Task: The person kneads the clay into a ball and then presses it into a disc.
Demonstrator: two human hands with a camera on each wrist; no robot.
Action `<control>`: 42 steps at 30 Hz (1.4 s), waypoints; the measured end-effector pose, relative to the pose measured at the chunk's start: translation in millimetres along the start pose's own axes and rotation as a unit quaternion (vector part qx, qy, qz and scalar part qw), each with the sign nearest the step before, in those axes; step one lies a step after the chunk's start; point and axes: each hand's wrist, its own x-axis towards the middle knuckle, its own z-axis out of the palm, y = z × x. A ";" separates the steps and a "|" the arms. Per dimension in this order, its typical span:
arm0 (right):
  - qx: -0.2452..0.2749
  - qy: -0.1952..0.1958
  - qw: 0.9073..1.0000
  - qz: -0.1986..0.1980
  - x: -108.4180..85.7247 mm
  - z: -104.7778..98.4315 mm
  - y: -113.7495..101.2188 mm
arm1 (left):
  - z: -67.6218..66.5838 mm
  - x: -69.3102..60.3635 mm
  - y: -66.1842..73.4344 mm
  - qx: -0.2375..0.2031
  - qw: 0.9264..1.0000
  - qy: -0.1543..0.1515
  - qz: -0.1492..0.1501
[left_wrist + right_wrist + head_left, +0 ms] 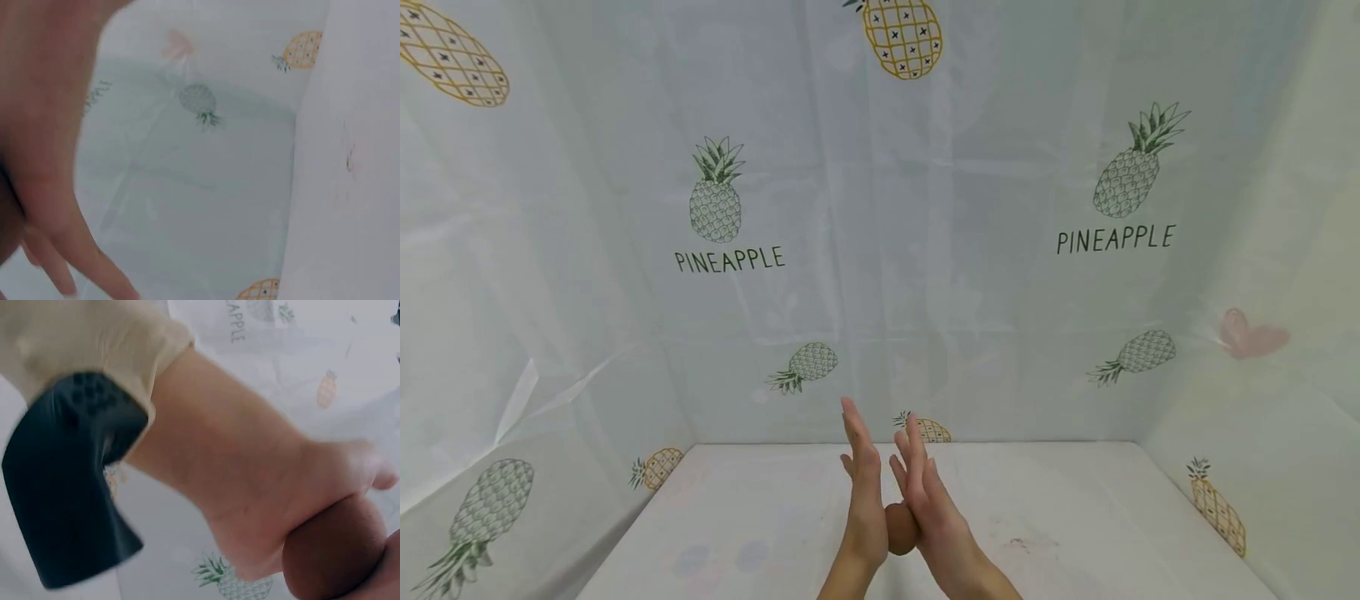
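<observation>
A smooth brown ball, its material hard to tell, sits between the two palms above the white table. My left hand presses its left side, fingers straight and pointing up and away. Against the other side rests my right hand, with fingers extended and slightly spread. In the right wrist view the ball touches the left palm, and a bit of the right hand shows at the lower right edge. Only a sliver of the ball appears in the left wrist view, beside the right hand.
The white tabletop bears faint stains. Pale sheets printed with pineapples enclose it at the back and both sides. A black band is around the left wrist, next to a beige sleeve.
</observation>
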 end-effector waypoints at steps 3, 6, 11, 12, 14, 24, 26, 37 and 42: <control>-0.004 0.018 1.000 -0.016 -0.9 2.9 -3.3 | -0.6 0.8 -3.4 0.016 1.000 0.009 -0.005; -0.009 0.038 0.998 -0.042 -0.9 1.1 -6.5 | 6.2 -0.6 -4.3 0.013 1.000 -0.009 -0.016; -0.028 0.089 0.991 -0.101 -2.1 -9.0 -10.3 | 27.1 -8.4 -3.2 0.005 0.998 -0.057 -0.022; -0.032 0.099 0.988 -0.114 -2.4 -11.6 -11.0 | 31.2 -10.6 -2.3 0.003 0.997 -0.069 -0.022; -0.040 0.123 0.982 -0.134 -3.5 -17.0 -11.6 | 38.3 -15.1 0.7 -0.010 0.995 -0.094 -0.025; -0.122 0.235 0.949 -0.174 -3.0 -36.2 -5.9 | 46.2 -29.3 27.1 -0.096 0.975 -0.180 -0.090; -0.122 0.244 0.948 -0.162 -1.3 -38.7 -2.4 | 44.7 -30.4 30.2 -0.094 0.974 -0.188 -0.087; -0.078 0.130 0.988 0.011 1.8 -27.2 8.7 | 33.5 -25.1 33.1 -0.060 0.989 -0.135 -0.025; -0.041 0.058 0.997 0.035 1.5 -13.8 6.2 | 22.7 -15.5 25.4 -0.059 0.993 -0.097 -0.006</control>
